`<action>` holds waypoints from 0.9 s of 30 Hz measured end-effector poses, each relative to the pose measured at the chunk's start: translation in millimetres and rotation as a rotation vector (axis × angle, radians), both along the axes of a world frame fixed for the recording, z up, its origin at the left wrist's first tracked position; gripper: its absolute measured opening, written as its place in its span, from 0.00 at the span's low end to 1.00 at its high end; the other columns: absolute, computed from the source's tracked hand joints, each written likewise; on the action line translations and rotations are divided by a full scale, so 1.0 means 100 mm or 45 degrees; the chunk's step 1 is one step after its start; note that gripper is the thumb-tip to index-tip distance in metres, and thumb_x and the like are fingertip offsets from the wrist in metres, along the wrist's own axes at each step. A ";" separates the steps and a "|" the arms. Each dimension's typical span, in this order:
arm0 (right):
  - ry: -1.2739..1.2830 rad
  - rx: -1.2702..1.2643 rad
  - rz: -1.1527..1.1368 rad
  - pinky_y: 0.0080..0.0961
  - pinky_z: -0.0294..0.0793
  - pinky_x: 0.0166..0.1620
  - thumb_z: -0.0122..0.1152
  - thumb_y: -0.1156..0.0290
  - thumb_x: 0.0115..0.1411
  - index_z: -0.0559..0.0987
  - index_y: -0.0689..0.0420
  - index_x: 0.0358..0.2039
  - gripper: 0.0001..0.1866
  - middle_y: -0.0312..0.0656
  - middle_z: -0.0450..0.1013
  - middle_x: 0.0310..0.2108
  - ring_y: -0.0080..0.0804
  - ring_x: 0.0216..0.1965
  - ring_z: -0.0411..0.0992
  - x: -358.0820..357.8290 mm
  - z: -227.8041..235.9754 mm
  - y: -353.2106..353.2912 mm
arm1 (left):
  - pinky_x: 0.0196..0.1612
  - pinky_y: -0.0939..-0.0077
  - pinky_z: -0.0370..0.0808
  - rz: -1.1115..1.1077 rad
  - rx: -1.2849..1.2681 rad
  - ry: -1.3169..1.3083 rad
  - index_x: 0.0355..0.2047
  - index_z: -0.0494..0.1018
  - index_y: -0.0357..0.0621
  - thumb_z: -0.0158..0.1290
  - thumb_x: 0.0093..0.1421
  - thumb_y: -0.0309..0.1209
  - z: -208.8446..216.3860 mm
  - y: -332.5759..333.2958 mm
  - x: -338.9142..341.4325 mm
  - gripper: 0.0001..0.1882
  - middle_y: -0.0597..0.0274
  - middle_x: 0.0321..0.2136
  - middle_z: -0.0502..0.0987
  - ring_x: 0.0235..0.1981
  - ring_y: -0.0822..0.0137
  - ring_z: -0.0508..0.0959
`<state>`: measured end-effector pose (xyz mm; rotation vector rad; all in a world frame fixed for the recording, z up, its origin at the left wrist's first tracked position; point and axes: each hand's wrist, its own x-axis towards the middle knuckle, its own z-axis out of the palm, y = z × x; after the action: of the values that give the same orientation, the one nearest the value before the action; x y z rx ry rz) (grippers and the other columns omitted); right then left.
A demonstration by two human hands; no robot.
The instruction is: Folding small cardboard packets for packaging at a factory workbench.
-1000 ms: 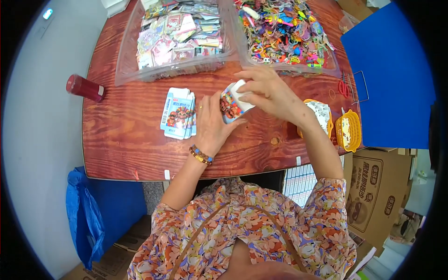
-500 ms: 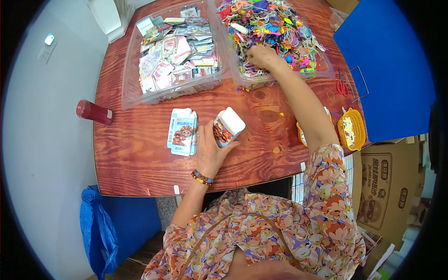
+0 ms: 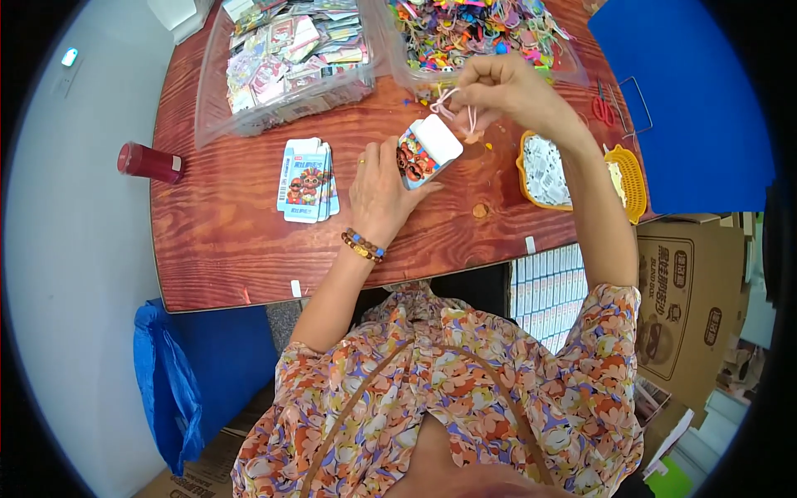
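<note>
A small printed carton (image 3: 418, 158) with a white flap stands tilted in my left hand (image 3: 382, 184), whose fingers and thumb wrap its lower part. Just above and right of it, my right hand (image 3: 510, 93) pinches a pale pink looped cord (image 3: 449, 101) that dangles beside the carton's top. What else hangs from the cord is hard to make out. Left of my left hand lies a small stack of flattened cartons (image 3: 307, 181) with the same print. Beyond my right hand stands a clear bin of colourful small trinkets (image 3: 440, 37).
A clear bin of small packets (image 3: 290, 104) stands back left. A red cylindrical container (image 3: 151, 163) lies at the left edge. Yellow baskets (image 3: 633, 178) stand at the right, one holding white paper pieces (image 3: 544, 170). Red-handled scissors (image 3: 603, 109) lie beyond them.
My right hand has come out of the trinket bin toward me with the pink cord. My left hand still holds the carton. The whole view has shifted.
</note>
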<state>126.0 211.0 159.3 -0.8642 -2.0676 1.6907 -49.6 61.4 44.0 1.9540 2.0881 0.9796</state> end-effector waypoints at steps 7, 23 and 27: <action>-0.212 0.364 -0.143 0.17 0.72 0.29 0.60 0.70 0.61 0.80 0.64 0.32 0.08 0.35 0.76 0.24 0.16 0.26 0.73 0.19 -0.30 -0.39 | 0.38 0.57 0.75 -0.062 -0.062 -0.034 0.49 0.66 0.43 0.74 0.37 0.42 0.11 -0.03 0.24 0.41 0.53 0.39 0.69 0.40 0.50 0.74; -0.273 0.737 -0.718 0.21 0.71 0.29 0.59 0.68 0.62 0.80 0.60 0.39 0.10 0.36 0.78 0.30 0.20 0.29 0.75 1.21 -0.41 -0.27 | 0.43 0.57 0.71 -0.168 0.001 -0.116 0.48 0.67 0.37 0.74 0.37 0.42 0.00 -0.07 0.24 0.41 0.49 0.39 0.71 0.41 0.48 0.72; -0.984 0.659 -0.544 0.34 0.75 0.38 0.62 0.63 0.57 0.81 0.57 0.38 0.12 0.44 0.79 0.34 0.38 0.35 0.78 1.60 -0.61 -0.42 | 0.43 0.58 0.71 -0.268 -0.114 -0.182 0.48 0.67 0.38 0.74 0.37 0.43 -0.08 -0.14 0.44 0.41 0.50 0.39 0.71 0.41 0.49 0.72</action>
<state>286.0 168.8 97.8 -1.7765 -2.3422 0.5757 -5.7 47.5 35.7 1.9481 1.7777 0.9364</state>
